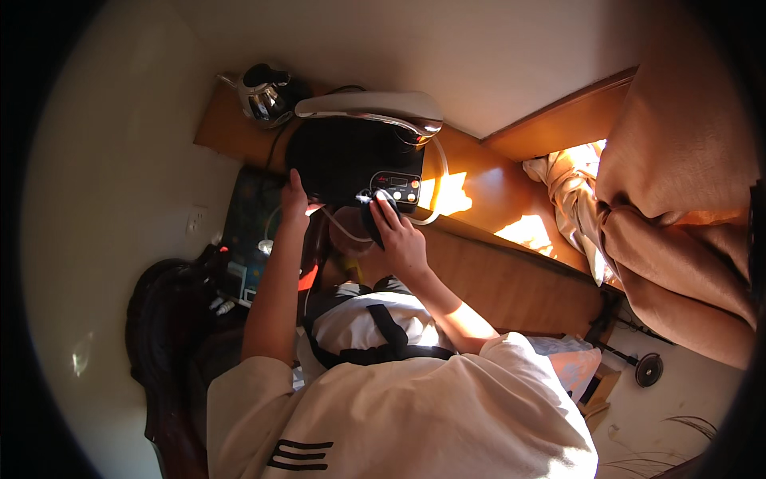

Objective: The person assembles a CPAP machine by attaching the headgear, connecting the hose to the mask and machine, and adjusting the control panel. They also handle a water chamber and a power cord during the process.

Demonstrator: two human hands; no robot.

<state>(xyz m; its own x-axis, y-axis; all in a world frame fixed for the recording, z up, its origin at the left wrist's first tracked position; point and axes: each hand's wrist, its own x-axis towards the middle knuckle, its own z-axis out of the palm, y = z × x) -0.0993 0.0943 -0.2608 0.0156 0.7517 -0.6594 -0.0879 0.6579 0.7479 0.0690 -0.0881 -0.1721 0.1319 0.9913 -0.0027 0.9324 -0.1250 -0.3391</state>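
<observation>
A black appliance (343, 156) with a flat top, a small control panel (396, 186) and a long chrome-and-white arm (371, 104) across its far side sits in front of me. My left hand (294, 199) grips its near left edge, thumb on top and the other fingers mostly hidden. At the near right corner, just below the panel, my right hand (401, 239) presses a dark, cloth-like piece (372, 222) against the edge. A pale tube (440, 184) loops around the right side, and another thin tube (345, 230) passes between my hands.
A shiny metal kettle (267, 100) stands on the wooden ledge (219, 124) at the far left. Brown curtains (678, 184) hang at the right, with sunlit patches beside them. A dark carved chair back (163, 319) is at the left, near a wall socket (197, 219).
</observation>
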